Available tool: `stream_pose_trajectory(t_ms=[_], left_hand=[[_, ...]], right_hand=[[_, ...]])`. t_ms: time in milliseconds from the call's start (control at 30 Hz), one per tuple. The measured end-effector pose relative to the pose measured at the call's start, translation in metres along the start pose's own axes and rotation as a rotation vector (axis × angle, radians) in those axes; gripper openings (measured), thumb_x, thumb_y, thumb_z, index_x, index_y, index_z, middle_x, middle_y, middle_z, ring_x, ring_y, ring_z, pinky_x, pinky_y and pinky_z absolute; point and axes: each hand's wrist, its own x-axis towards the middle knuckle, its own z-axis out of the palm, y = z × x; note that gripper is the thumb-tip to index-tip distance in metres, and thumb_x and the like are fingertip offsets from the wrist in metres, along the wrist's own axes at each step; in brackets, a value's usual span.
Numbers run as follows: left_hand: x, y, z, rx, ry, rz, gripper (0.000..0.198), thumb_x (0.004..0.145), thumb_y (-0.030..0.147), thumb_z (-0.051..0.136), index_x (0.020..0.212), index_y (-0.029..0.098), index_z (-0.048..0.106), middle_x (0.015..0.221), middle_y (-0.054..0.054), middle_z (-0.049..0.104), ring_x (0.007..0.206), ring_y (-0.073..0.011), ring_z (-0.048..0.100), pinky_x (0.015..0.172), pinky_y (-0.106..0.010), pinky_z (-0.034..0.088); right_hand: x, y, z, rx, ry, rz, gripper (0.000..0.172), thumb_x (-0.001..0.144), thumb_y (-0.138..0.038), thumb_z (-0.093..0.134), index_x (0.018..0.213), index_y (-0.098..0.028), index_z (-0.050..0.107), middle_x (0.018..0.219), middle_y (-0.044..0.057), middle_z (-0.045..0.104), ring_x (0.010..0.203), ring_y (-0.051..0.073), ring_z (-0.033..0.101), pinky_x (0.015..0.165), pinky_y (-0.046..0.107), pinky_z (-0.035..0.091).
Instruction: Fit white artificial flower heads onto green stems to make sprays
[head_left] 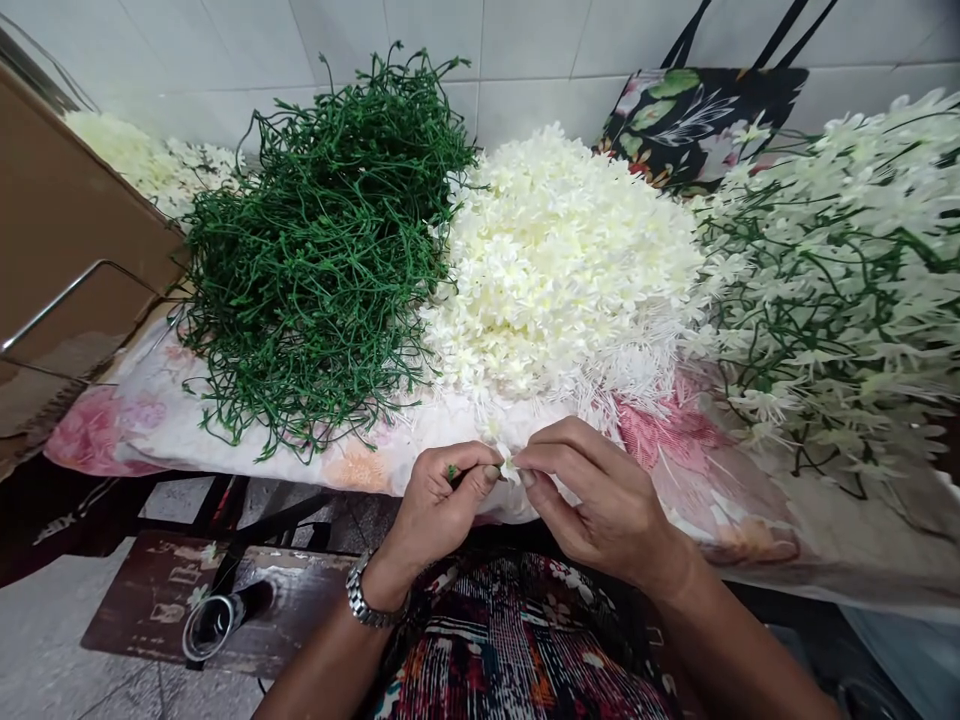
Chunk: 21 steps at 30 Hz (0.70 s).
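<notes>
Close in front of my body, my two hands meet at the table's near edge. My left hand [448,493] is closed in a pinch on a green plastic stem [452,474], of which only a small bit shows between the fingers. A small white artificial flower [509,465] sits between the fingertips of both hands. My right hand [592,490] pinches it between thumb and forefinger. Beyond the hands lie a big heap of green stems [322,240] on the left and a pile of loose white blossoms [555,260] in the middle.
Finished white flower sprays [840,270] are heaped on the right. A flowered cloth [360,465] covers the table. A cardboard box [67,200] stands at the left, and a black floral bag [697,125] by the tiled wall. Below left, a glass [214,622] rests on a wooden bench [135,610].
</notes>
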Motion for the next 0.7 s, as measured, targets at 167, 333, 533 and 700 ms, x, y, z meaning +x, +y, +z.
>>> stream_pose_trajectory(t_ms=[167, 333, 533, 700], left_hand=[[0.0005, -0.0011, -0.0003, -0.036, 0.005, -0.02, 0.042, 0.078, 0.049, 0.055, 0.054, 0.016, 0.047, 0.049, 0.005, 0.033, 0.047, -0.0076, 0.026, 0.043, -0.021, 0.022], [-0.0001, -0.0018, -0.001, -0.051, 0.012, -0.026, 0.041, 0.078, 0.048, 0.055, 0.054, 0.016, 0.047, 0.049, 0.005, 0.033, 0.046, -0.0073, 0.026, 0.043, -0.021, 0.021], [0.0006, -0.0031, -0.0013, -0.056, -0.006, -0.014, 0.038, 0.081, 0.044, 0.054, 0.056, 0.016, 0.047, 0.05, 0.005, 0.035, 0.046, -0.0073, 0.027, 0.042, -0.021, 0.021], [0.0006, -0.0018, -0.0005, 0.003, 0.003, -0.025, 0.038, 0.08, 0.044, 0.052, 0.056, 0.017, 0.047, 0.05, 0.004, 0.033, 0.047, -0.0082, 0.028, 0.044, -0.021, 0.023]], right_hand=[[-0.0002, 0.0008, -0.0024, 0.024, -0.03, 0.007, 0.021, 0.075, -0.005, 0.052, 0.093, -0.014, 0.059, 0.08, 0.008, 0.057, 0.074, 0.017, 0.055, 0.063, 0.031, 0.05], [0.0009, 0.0027, -0.0072, 0.014, -0.071, -0.005, 0.024, 0.076, -0.009, 0.054, 0.098, -0.016, 0.059, 0.084, 0.008, 0.059, 0.077, 0.018, 0.056, 0.065, 0.032, 0.051], [0.003, 0.0046, -0.0092, -0.015, -0.082, -0.028, 0.021, 0.077, -0.012, 0.055, 0.098, -0.016, 0.059, 0.083, 0.008, 0.059, 0.076, 0.018, 0.056, 0.064, 0.033, 0.05], [0.0032, 0.0045, -0.0054, -0.076, -0.02, -0.072, 0.017, 0.078, -0.008, 0.055, 0.092, -0.018, 0.059, 0.076, 0.005, 0.058, 0.068, 0.015, 0.053, 0.058, 0.029, 0.047]])
